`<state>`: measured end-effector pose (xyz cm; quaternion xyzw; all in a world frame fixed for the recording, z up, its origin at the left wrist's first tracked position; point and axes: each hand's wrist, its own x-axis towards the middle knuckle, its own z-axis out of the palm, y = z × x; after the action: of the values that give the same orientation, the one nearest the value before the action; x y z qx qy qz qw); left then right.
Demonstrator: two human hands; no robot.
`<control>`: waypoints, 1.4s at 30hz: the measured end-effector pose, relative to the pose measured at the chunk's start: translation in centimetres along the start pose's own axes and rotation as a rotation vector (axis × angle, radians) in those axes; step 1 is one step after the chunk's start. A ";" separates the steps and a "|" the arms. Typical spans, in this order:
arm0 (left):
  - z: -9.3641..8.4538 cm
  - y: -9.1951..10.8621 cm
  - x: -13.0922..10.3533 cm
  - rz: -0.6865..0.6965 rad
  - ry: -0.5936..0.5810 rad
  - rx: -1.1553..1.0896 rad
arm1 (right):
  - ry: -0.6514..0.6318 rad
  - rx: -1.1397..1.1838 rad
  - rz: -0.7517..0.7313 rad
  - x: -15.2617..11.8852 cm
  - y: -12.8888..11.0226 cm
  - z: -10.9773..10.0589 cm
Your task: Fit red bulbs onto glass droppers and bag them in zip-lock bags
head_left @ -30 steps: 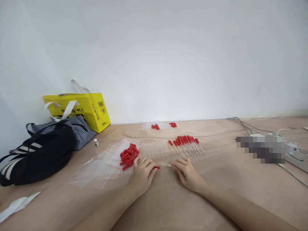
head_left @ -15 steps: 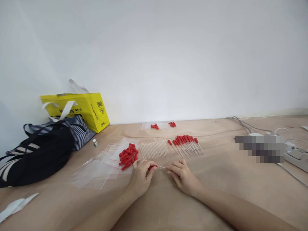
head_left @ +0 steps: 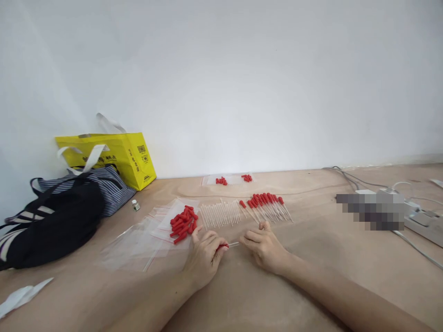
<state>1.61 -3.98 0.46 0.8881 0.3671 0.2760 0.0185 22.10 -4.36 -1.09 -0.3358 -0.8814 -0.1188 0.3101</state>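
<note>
My left hand point(head_left: 204, 253) pinches a red rubber dropper bulb point(head_left: 223, 246) between thumb and fingers, low over the table. A thin clear dropper tube point(head_left: 234, 244) sticks out of the bulb to the right. Its far end runs to the curled fingertips of my right hand point(head_left: 263, 246), which hide the tip. Behind my left hand lies a heap of loose red bulbs point(head_left: 182, 226) on clear zip bags point(head_left: 138, 244). Bare tubes point(head_left: 219, 214) lie side by side in the middle. Right of them are several droppers point(head_left: 268, 205) with red bulbs on.
Against the wall lies another clear bag point(head_left: 207, 180) with red bulbs and tubes. A yellow bag point(head_left: 141, 159), a striped bag point(head_left: 119, 193), a black bag point(head_left: 69, 221) and a small vial point(head_left: 135, 205) stand left. Cables and a power strip point(head_left: 427, 223) are at right.
The bulb and tube have come slightly lower and nearer to me, with my left hand. My right fingers are curled more tightly. The view has shifted a little.
</note>
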 end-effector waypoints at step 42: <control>-0.3 -0.8 0.6 0.013 -0.011 -0.016 | -0.093 0.082 0.120 0.7 -0.8 -0.7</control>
<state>1.25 -3.04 0.77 0.8918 0.3588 0.2743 0.0259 21.52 -4.86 -0.12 -0.3801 -0.8774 -0.0482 0.2888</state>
